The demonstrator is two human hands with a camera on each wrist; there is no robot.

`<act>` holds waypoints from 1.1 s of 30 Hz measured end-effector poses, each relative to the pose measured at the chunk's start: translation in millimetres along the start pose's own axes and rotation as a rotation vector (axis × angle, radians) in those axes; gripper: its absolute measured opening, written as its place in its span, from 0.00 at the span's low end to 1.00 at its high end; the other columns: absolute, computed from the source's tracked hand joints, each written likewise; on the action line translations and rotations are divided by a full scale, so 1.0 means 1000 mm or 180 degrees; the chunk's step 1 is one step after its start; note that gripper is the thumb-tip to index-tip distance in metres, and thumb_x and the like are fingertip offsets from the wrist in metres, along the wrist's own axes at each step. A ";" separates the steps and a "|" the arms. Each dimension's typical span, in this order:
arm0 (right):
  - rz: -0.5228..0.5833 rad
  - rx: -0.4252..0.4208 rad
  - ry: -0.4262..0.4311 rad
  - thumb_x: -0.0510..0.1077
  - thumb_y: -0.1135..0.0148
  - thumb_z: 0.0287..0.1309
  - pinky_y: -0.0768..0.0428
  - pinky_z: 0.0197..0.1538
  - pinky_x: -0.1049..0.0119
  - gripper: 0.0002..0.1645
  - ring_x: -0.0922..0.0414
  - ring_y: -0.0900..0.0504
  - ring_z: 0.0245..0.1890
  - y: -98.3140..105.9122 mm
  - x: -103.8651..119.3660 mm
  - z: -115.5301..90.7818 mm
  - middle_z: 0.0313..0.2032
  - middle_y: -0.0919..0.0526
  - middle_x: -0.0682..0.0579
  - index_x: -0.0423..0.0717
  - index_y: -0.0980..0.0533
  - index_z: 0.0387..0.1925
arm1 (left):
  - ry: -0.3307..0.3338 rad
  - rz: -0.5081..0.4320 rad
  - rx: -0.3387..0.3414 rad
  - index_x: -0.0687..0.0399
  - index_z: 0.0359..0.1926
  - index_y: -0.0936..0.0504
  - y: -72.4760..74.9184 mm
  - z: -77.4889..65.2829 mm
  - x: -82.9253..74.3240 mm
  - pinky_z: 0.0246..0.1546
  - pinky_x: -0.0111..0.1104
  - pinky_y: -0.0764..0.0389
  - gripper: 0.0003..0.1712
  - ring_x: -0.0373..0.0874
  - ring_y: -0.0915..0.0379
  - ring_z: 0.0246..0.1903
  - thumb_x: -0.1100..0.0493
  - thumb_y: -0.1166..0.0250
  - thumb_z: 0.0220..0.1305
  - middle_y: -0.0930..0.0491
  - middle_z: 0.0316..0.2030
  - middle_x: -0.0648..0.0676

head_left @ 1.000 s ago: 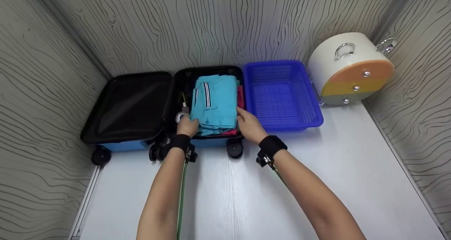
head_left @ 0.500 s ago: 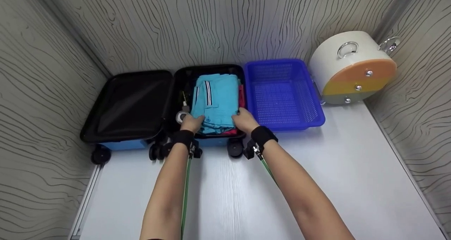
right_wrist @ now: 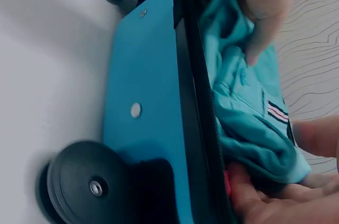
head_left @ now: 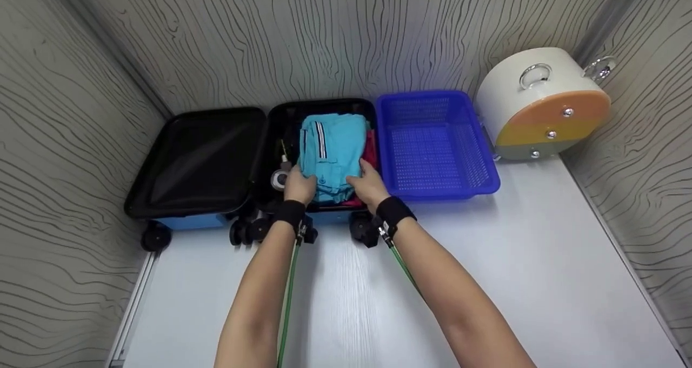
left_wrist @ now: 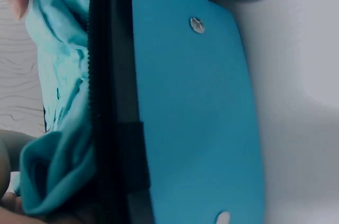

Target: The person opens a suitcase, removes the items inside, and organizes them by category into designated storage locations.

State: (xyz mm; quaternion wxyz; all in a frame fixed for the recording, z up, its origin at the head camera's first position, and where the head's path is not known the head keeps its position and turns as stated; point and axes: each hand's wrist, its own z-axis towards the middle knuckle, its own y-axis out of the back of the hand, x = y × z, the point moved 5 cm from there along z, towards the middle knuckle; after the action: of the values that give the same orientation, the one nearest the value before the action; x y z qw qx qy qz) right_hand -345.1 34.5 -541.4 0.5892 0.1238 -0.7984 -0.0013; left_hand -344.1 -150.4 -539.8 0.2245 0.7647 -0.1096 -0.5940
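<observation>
A folded turquoise garment [head_left: 339, 141] with a striped trim and a button lies in the right half of an open suitcase [head_left: 331, 216]. At its near left corner my left hand [head_left: 299, 186] grips the cloth, thumb on top. My right hand [head_left: 370, 185] holds the near right corner, with the fingers tucked under the folded edge in the right wrist view. Between the hands the cloth [right_wrist: 251, 123] is bunched and slightly wrinkled. Red fabric [head_left: 371, 149] shows underneath on the right. Left of the garment lies a round white-rimmed item [head_left: 279, 180], partly hidden by my left hand.
The suitcase's other black half [head_left: 203, 162] lies open at left. A blue perforated basket [head_left: 424, 157] stands against the suitcase's right side. Farther right is a round cream case [head_left: 535, 103] with coloured drawers. Suitcase wheels [head_left: 157, 238] stick out in front over the white tabletop [head_left: 346, 303].
Both hands have moved closer together, the left rightward and the right leftward. The garment's near edge is drawn in and more bunched, and its left side has shifted slightly right.
</observation>
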 end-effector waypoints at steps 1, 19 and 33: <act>0.0032 -0.0047 -0.0027 0.43 0.43 0.74 0.43 0.75 0.53 0.45 0.44 0.49 0.78 0.001 -0.001 0.000 0.79 0.50 0.38 0.39 0.55 0.81 | -0.0042 0.0010 -0.0008 0.66 0.77 0.41 -0.001 -0.001 -0.002 0.53 0.45 0.26 0.32 0.59 0.27 0.56 0.65 0.49 0.75 0.34 0.71 0.66; -0.0515 -0.0614 0.0727 0.33 0.48 0.72 0.27 0.31 0.66 0.32 0.55 0.24 0.29 0.029 0.018 -0.009 0.70 0.28 0.45 0.45 0.34 0.75 | -0.0707 -0.0197 -0.0318 0.55 0.77 0.37 -0.021 -0.019 -0.038 0.24 0.35 0.39 0.31 0.42 0.47 0.15 0.67 0.51 0.76 0.30 0.70 0.60; -0.1024 -0.1173 0.1252 0.32 0.48 0.72 0.25 0.48 0.58 0.28 0.45 0.20 0.47 0.107 0.026 -0.024 0.67 0.25 0.43 0.43 0.29 0.71 | -0.0717 -0.1063 0.0706 0.57 0.81 0.52 -0.076 -0.030 -0.090 0.57 0.30 0.34 0.34 0.43 0.39 0.66 0.65 0.57 0.78 0.52 0.80 0.54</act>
State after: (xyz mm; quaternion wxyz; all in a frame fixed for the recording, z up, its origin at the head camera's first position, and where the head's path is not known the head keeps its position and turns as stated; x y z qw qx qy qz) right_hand -350.7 136.9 -493.8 0.7371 0.1376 -0.6256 -0.2153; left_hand -347.7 -38.1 -492.6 0.0240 0.7211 -0.0704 -0.6889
